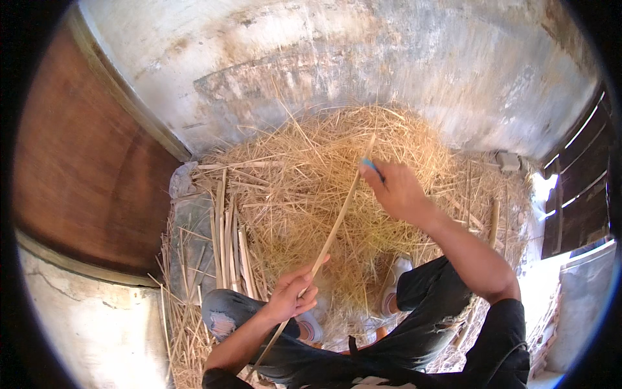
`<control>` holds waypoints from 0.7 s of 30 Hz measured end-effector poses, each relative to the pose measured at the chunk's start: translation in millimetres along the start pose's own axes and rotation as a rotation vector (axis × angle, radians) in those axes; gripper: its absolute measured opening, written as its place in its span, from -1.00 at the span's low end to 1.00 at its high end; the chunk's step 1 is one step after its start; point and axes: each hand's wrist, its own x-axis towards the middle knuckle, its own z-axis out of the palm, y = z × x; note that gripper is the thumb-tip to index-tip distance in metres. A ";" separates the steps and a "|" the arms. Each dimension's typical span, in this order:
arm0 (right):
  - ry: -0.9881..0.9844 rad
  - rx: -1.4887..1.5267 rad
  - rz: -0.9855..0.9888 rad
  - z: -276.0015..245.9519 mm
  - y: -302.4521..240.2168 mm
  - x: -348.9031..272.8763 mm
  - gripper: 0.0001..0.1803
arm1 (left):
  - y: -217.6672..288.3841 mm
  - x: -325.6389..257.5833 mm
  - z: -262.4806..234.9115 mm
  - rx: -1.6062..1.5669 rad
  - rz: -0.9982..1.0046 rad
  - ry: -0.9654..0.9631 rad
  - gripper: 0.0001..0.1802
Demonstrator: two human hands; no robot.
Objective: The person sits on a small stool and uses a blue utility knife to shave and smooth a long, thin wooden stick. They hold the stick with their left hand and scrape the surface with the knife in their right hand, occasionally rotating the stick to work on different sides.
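Observation:
A long, thin bamboo strip [338, 223] slants from beside my left thigh up and away over the straw. My left hand [288, 297] is closed around its lower part, above my left knee. Farther along, my right hand [400, 193] grips a small tool with a blue handle [370, 165], held against the strip near its far end. My fingers cover most of the tool, and its blade, if it has one, cannot be made out.
A heap of straw-like shavings [350, 136] lies before me against a stained wall [389, 58]. Split bamboo strips [227, 240] are stacked left of my knee. A brown wooden panel [91, 162] stands at left, dark slatted boards [580, 175] at right. My shoes [394, 282] rest among the shavings.

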 end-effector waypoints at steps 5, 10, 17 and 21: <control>-0.261 -0.100 -0.295 47.6 -42.3 -59.1 -0.52 | -3.6 3.5 -8.2 -0.022 0.080 0.089 -0.44; -0.138 -0.175 -0.327 35.2 -45.5 -44.1 -0.51 | 1.0 2.7 -0.9 0.086 0.135 0.156 -0.44; 0.552 0.095 0.211 -52.1 92.4 31.2 -0.36 | -10.3 -11.5 13.2 0.301 0.186 -0.059 -0.41; 0.492 0.536 0.157 -49.6 89.2 16.0 -0.39 | -10.9 -22.8 2.6 0.486 0.266 0.050 -0.39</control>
